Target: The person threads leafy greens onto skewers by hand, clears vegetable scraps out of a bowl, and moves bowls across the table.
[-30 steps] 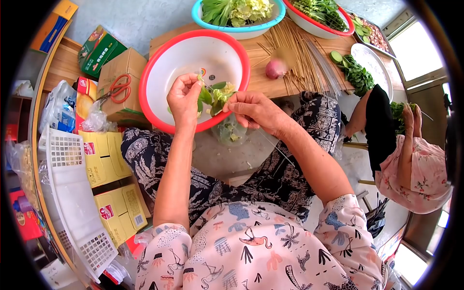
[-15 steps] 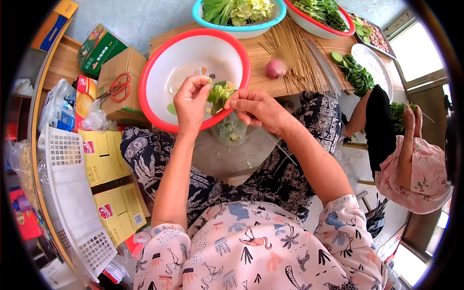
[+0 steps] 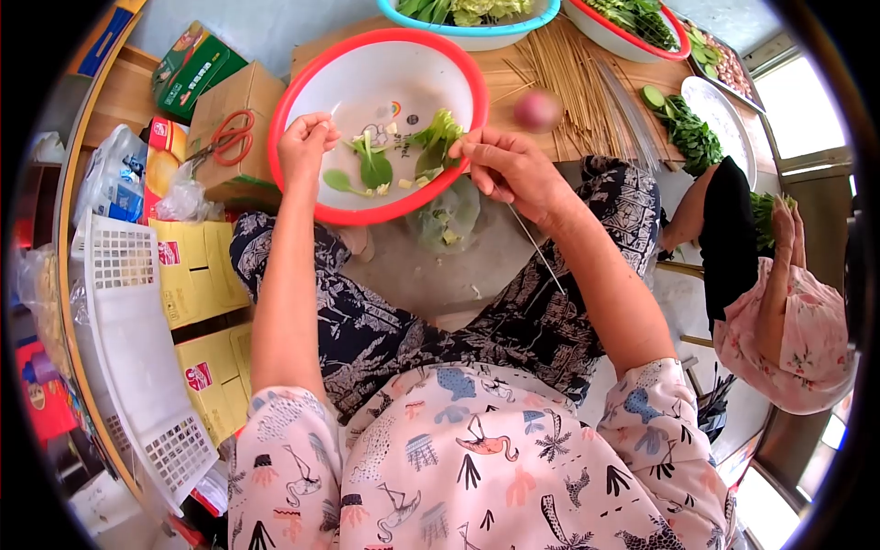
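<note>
My right hand (image 3: 513, 170) is closed on a thin skewer (image 3: 536, 247), whose bare end sticks out below toward my knee. Leafy greens (image 3: 438, 137) are at its far end, over the right side of a white basin (image 3: 316, 87) with a red rim. Above the basin's left rim is my left hand (image 3: 310, 147), thumb and fingers pinched together. A pale sliver shows near its fingertips; I cannot make out what it is. Inside the basin lie a green leaf (image 3: 374, 168), a paler leaf (image 3: 341, 181) and small pale pieces.
Behind are a blue-rimmed basin (image 3: 458, 29) of greens, loose skewers (image 3: 573, 82), an onion (image 3: 536, 110) and a red-rimmed bowl (image 3: 600, 32). A plastic bag (image 3: 445, 215) hangs below the basin. Orange-handled scissors (image 3: 231, 137) rest by a carton. Another person's hands (image 3: 786, 225) hold greens at right.
My left hand has moved left, away from the greens on the skewer. My right hand stays by the basin's right rim. The view has shifted, and more leaves inside the basin show.
</note>
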`<state>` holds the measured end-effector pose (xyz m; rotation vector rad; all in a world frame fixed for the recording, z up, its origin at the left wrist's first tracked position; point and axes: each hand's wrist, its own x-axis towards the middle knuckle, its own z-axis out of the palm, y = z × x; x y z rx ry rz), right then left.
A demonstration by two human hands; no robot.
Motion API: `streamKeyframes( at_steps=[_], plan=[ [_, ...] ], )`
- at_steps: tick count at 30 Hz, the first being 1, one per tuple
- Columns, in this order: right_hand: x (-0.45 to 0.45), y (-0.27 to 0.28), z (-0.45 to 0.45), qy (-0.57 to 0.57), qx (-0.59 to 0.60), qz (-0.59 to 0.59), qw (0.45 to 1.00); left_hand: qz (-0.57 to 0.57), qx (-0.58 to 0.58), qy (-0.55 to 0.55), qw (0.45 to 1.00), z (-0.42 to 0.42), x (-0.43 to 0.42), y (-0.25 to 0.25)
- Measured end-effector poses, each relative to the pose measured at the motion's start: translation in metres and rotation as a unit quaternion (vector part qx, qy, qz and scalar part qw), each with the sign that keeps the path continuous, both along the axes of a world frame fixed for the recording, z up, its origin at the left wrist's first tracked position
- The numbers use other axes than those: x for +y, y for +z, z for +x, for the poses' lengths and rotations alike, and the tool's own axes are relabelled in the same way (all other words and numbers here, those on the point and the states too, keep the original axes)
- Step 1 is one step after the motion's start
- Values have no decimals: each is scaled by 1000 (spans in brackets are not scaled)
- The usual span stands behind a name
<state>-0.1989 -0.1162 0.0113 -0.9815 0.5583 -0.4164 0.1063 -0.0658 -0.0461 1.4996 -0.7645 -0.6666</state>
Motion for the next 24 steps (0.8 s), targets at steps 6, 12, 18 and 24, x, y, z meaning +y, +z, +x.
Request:
streamKeyframes(
  at_steps=[6, 12, 18, 24],
  plan=[
    [0, 2, 2, -11, 17, -9, 1000, 197, -69, -45, 977, 20, -24, -43],
    [-2, 2, 2, -11, 10, 3, 1000, 413, -203, -36, 887, 5, -56, -69],
    [1, 5, 5, -18, 34, -2, 999, 440, -298, -41, 846, 6, -58, -84],
    [3, 5, 9, 1, 36, 6, 999, 288, -180, -5, 941, 6, -46, -60]
  ],
)
